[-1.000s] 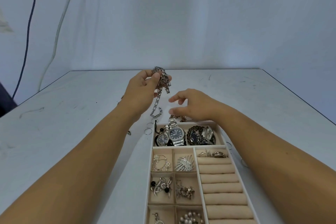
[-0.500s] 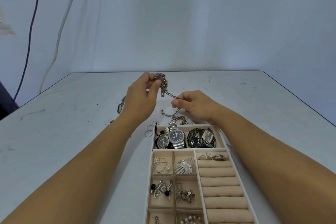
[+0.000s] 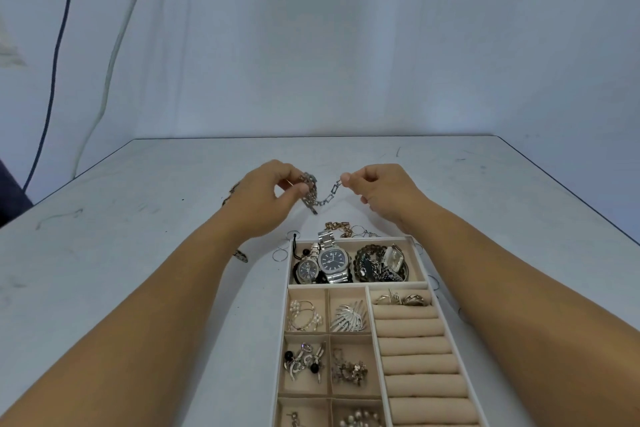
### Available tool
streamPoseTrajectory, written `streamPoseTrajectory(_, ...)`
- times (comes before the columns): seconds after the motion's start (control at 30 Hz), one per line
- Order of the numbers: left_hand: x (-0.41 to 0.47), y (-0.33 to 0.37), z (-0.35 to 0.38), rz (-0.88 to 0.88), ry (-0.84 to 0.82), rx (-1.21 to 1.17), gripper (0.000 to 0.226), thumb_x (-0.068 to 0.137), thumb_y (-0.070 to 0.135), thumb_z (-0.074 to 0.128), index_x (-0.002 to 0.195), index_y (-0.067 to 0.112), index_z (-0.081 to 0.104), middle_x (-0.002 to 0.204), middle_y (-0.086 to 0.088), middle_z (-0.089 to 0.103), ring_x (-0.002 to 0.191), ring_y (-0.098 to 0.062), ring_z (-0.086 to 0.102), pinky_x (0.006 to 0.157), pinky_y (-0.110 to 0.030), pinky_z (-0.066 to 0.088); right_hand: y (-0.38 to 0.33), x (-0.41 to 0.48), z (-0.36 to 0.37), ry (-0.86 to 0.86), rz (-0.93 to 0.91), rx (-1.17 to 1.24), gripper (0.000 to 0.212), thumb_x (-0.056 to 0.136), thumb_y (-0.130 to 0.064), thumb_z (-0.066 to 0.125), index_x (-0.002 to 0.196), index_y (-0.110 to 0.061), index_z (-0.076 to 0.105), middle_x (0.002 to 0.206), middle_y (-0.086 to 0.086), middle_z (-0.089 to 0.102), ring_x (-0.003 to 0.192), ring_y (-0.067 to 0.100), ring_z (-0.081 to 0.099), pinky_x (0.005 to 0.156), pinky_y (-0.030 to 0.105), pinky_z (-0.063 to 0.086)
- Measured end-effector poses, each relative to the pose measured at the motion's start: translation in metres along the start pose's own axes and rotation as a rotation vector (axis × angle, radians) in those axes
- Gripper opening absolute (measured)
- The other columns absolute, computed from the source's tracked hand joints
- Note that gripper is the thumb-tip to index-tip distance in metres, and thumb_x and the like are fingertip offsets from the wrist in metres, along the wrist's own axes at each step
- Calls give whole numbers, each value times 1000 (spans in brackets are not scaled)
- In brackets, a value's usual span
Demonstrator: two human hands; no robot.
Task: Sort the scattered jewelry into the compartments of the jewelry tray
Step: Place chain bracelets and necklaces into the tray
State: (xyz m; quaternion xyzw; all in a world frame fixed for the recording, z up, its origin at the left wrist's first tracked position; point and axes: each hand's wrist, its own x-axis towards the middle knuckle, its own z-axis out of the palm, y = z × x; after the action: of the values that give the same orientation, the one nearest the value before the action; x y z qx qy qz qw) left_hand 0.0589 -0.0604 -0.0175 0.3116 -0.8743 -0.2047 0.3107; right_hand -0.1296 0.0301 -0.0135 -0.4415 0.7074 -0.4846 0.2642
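While hanging above counter point(image 3: 138, 236), beyond tray's far end, silver chain point(image 3: 320, 199) is sagging between both hands. Left hand point(image 3: 266, 198) fingers are pinching bunched end; right hand point(image 3: 384, 189) fingers are pinching other end. Jewelry tray point(image 3: 284, 315) is lying between forearms, three watches point(image 3: 333, 262) sitting in its far compartment. Rose-coloured chain point(image 3: 337, 227) is lying just beyond tray, below held chain. Two thin hoops point(image 3: 280, 254) are lying beside tray's far-left corner.

The pale table point(image 3: 138, 253) is scuffed with dark marks (mostly toward its left side). A jewelry tray point(image 3: 394, 284) sits at its near middle. Just beyond the tray's far edge lies a rose-gold chain point(image 3: 337, 227). Thin wire hoops point(image 3: 280, 254) lie by the tray's far left corner, and a dark link bracelet point(image 3: 241, 255) lies further left, partly hidden.
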Motion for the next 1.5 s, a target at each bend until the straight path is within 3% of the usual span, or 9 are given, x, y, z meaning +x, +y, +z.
streamPoseTrajectory(0.17, -5, 13, 2, 76, -126, 162, 9, 93, 23, 57, 98, 19, 63, 86, 11, 64, 74, 5, 55, 61, -9, 36, 1, -2, 4, -43, -54, -67, 14, 90, -26, 64, 98, -16, 70, 82, -7, 62, 76, 7, 56, 76, 26, 46)
streamPoseTrajectory(0.37, -9, 16, 8, 0, -164, 159, 7, 90, 25, 55, 95, 22, 59, 87, 6, 65, 71, -6, 56, 61, -19, 42, 6, -1, 7, -61, -94, -102, 7, 88, -20, 66, 94, -19, 69, 77, -4, 61, 71, 9, 57, 70, 23, 47)
streamPoseTrajectory(0.5, -9, 13, 11, 10, -114, 143, 7, 92, 25, 54, 96, 20, 57, 91, 6, 63, 66, -2, 50, 59, -19, 38, 7, 1, 7, -74, -156, -155, 9, 87, -19, 66, 96, -20, 69, 75, -4, 57, 72, 10, 55, 76, 26, 49)
streamPoseTrajectory(0.6, -8, 12, 14, -12, -41, 3, 4, 92, 23, 55, 95, 21, 57, 91, 7, 65, 71, -3, 56, 62, -17, 41, 4, 2, 6, -62, -233, -206, 12, 89, -19, 64, 99, -23, 69, 76, -6, 58, 70, 6, 53, 71, 18, 44)
streamPoseTrajectory(0.8, -3, 11, 17, -159, 28, -371, 3, 88, 17, 63, 87, 16, 60, 86, -5, 72, 84, -16, 68, 84, -33, 52, 7, -1, 7, -45, -288, -278, 15, 91, -18, 60, 101, -24, 69, 78, -19, 57, 71, -4, 52, 64, 8, 36)
streamPoseTrajectory(0.93, -7, 8, 13, 15, 3, -39, 7, 88, 23, 65, 86, 25, 58, 84, 15, 65, 86, -3, 58, 74, -12, 40, 9, 0, 7, -40, -300, -293, 16, 91, -18, 60, 103, -23, 69, 80, -19, 58, 73, -5, 52, 65, 8, 36)
streamPoseTrajectory(1.07, -5, 6, 10, 186, 78, 190, 7, 87, 20, 66, 93, 24, 64, 91, 11, 60, 91, -12, 49, 75, -20, 34, 7, -1, 7, -32, -332, -315, 18, 91, -18, 61, 107, -22, 67, 87, -13, 60, 76, -4, 52, 68, 7, 36)
streamPoseTrajectory(1.3, -7, 13, 16, -43, 96, -67, 9, 85, 20, 70, 93, 25, 70, 80, 18, 65, 65, 18, 54, 62, 1, 35, 3, -4, 7, 9, -410, -288, 14, 87, -15, 66, 96, -25, 61, 86, -10, 61, 74, -3, 53, 62, 0, 40)
streamPoseTrajectory(1.5, -6, 12, 21, -134, 99, -297, 28, 82, 17, 73, 105, 29, 64, 79, 11, 72, 78, 11, 63, 73, -14, 41, -4, -7, 4, 84, -514, -240, 13, 85, -15, 68, 92, -26, 64, 78, -18, 59, 73, -1, 54, 65, 3, 39)
